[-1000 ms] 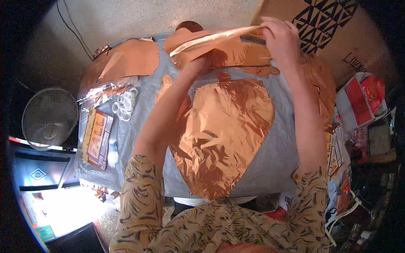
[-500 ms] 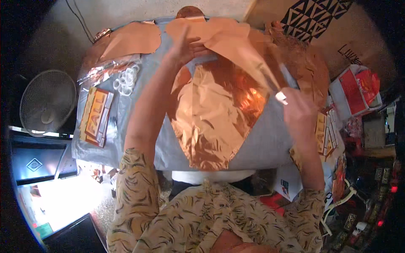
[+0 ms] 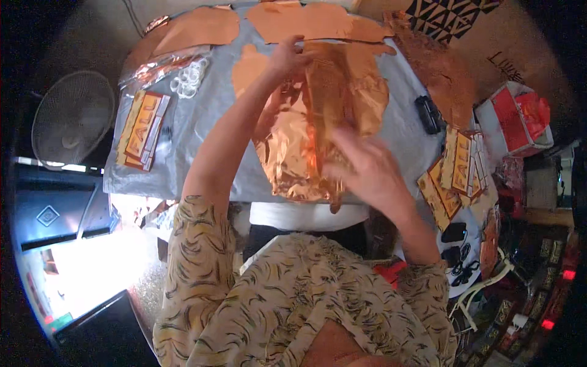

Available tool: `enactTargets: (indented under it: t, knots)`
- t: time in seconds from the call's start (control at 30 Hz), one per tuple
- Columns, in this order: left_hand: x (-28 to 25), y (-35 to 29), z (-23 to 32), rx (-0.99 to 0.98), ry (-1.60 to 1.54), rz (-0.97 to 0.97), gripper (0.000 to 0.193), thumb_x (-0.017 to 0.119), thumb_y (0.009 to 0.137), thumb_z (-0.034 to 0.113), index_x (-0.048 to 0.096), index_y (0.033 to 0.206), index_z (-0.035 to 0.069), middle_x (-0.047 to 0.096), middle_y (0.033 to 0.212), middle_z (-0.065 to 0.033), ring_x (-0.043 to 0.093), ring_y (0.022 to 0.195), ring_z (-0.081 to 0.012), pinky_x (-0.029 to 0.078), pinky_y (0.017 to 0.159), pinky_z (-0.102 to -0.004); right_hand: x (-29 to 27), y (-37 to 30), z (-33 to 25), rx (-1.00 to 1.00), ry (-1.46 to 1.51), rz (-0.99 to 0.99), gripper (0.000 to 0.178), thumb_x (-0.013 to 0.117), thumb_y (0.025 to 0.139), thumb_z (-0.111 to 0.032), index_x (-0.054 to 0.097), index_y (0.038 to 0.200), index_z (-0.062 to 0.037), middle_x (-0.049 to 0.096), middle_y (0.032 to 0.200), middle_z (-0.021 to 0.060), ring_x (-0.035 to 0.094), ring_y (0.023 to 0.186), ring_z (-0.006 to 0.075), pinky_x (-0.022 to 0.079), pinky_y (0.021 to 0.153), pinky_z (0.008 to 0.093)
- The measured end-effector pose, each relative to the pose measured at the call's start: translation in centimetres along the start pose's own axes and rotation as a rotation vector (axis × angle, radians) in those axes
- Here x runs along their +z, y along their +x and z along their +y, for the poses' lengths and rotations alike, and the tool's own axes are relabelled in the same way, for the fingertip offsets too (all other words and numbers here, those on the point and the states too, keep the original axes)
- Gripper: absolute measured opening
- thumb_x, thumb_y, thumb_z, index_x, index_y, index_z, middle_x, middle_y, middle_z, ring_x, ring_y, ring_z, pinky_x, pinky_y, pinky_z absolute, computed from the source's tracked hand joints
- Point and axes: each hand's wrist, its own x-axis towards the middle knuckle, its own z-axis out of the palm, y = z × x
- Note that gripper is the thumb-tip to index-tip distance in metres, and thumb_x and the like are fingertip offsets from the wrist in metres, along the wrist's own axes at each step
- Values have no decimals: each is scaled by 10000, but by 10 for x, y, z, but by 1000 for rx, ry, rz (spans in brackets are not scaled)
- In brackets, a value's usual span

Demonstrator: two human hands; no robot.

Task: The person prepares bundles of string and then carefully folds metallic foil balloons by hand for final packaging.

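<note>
A flat, creased copper-coloured foil piece (image 3: 284, 165) with rounded edges, resembling an uninflated foil balloon, lies on the grey-covered table (image 3: 208, 134) in front of me. A shinier, darker foil strip runs lengthwise down its middle. My left hand (image 3: 291, 58) is at the foil's far end, fingers apart and touching it; whether they press or only rest there I cannot tell. Over the near right part of the foil, my right hand (image 3: 367, 168) is slightly blurred, its thumb and fingers spread with nothing visible in them.
More copper foil pieces (image 3: 318, 21) lie along the far edge. White rings (image 3: 189, 78) and a printed orange packet (image 3: 143, 129) are at left. On the right are a black object (image 3: 428, 114), orange packets (image 3: 461, 165) and a red-and-white box (image 3: 513, 119). A fan (image 3: 72, 119) stands left.
My right hand has moved left and down, letting go of the raised foil end. That foil now lies folded along the middle. The black object on the right has come into sight.
</note>
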Motion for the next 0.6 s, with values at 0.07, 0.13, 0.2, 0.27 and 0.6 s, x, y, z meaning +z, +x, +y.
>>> enactTargets:
  t: [0.07,0.13,0.2,0.27,0.6]
  knots:
    - [-15,-14,4,46,-20,-18,613,739,904,258,484,1410,27,742,1033,-170,710,856,-211,572,758,-368,19,24,28,-167,-247,431,527,634,940,-312,538,1410,-93,514,1464,168,463,1352,386,333,1133,502]
    - [-29,-32,12,281,70,38,540,700,932,252,526,1410,69,737,1089,-169,713,903,-267,557,822,-373,50,41,65,-129,-287,412,538,622,950,-314,514,1433,-104,473,1499,153,404,1396,376,282,1154,531]
    - [-39,-64,29,303,228,52,466,708,925,193,574,1344,39,728,1122,-144,694,956,-237,556,848,-356,74,47,95,-43,-337,364,550,597,966,-311,474,1472,-133,433,1537,119,327,1458,351,219,1179,579]
    - [-51,-108,39,309,370,40,267,722,876,113,708,1132,37,713,1159,-129,682,1029,-254,542,902,-378,85,48,98,-22,-326,337,553,585,971,-320,465,1482,-146,422,1549,106,316,1466,343,212,1184,575]
    - [-57,-183,35,554,616,-123,234,737,839,234,728,1030,99,695,1153,-40,622,1115,-263,464,948,-423,101,60,78,-2,-454,399,529,544,990,-326,465,1484,-154,449,1539,65,360,1443,298,261,1171,531]
